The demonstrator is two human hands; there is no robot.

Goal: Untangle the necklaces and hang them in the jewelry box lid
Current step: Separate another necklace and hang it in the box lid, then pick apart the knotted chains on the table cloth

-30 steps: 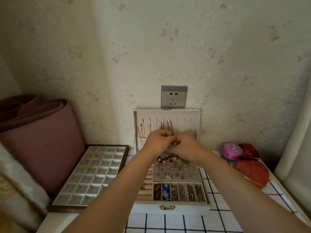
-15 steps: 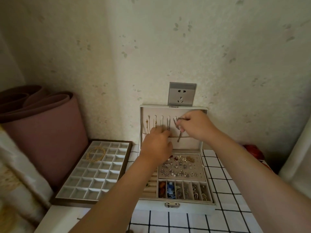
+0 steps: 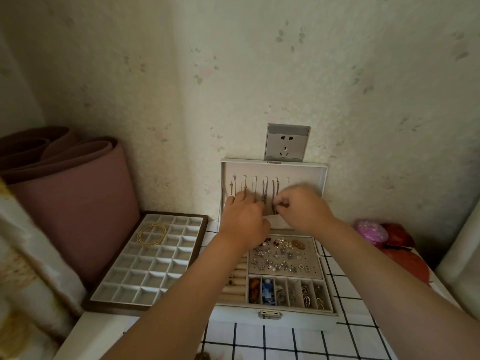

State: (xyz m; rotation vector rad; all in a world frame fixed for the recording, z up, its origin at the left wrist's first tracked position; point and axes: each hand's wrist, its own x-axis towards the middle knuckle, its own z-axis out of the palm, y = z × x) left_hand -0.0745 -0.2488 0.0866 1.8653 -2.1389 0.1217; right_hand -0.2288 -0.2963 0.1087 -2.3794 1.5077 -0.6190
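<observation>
A pale wall with faint flower spots stands behind a bench [image 3: 345, 331] covered in white cloth with black lines. A grey socket [image 3: 287, 142] sits on the wall. Under it, a white jewelry box [image 3: 270, 314] is on the bench, with its lid [image 3: 314, 172] standing up against the wall. Two gold necklaces [image 3: 231, 188] hang on hooks at the left of the lid, and silver ones hang near the middle. The right hand [image 3: 302, 206] pinches the low end of one silver necklace [image 3: 274, 189] with finger and thumb. The left hand [image 3: 242, 222] rests on the lower part of the lid with its fingers stretched out, just beside the right hand. Left of the box lies a tray [image 3: 145, 268] of little squares with a gold chain [image 3: 151, 234] in it. A rolled pink mat [image 3: 72, 193] stands behind the tray. Pink and red pouches [image 3: 370, 229] sit at the right.
</observation>
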